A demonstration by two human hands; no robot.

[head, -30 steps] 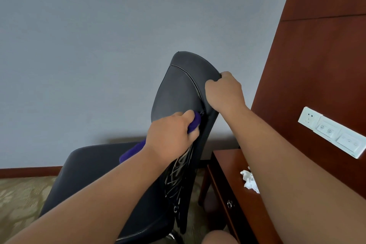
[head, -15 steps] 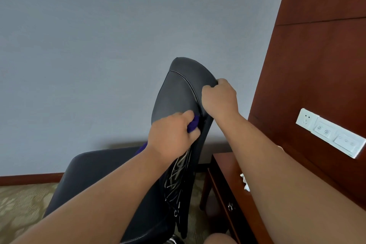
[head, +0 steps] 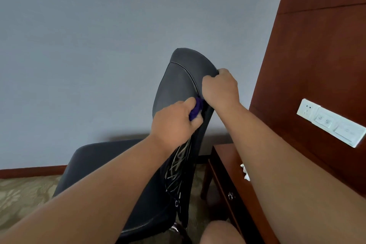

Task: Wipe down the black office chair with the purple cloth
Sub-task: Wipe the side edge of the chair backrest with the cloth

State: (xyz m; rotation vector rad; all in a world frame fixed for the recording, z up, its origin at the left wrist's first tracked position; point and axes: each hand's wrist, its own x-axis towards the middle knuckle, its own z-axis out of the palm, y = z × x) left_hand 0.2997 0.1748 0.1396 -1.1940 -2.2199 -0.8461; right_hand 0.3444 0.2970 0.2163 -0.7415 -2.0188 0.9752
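Head camera looked down two bare arms to the chair point(head: 178, 85), which stood side-on near the grey wall point(head: 99, 45), its back just beside a wooden table point(head: 223, 156). The left hand point(head: 172, 125) was curled round the cloth point(head: 196, 110), pressing it on the backrest's near edge, just under the right hand point(head: 219, 87). That hand gripped the same edge near the top, fingers wrapped behind it. Only a small purple fold showed past the knuckles; the rest was hidden in the fist.

To my eye the risks lay there. With so little cloth exposed, a stroke might drag bare knuckles over the upholstery and smear it. The edge below looked cracked, with pale scratches, and could snag the cloth or flake further under hard rubbing. If the steadying grip slipped, the chair might turn and knock the table, where a white tissue point(head: 245, 172) lay.
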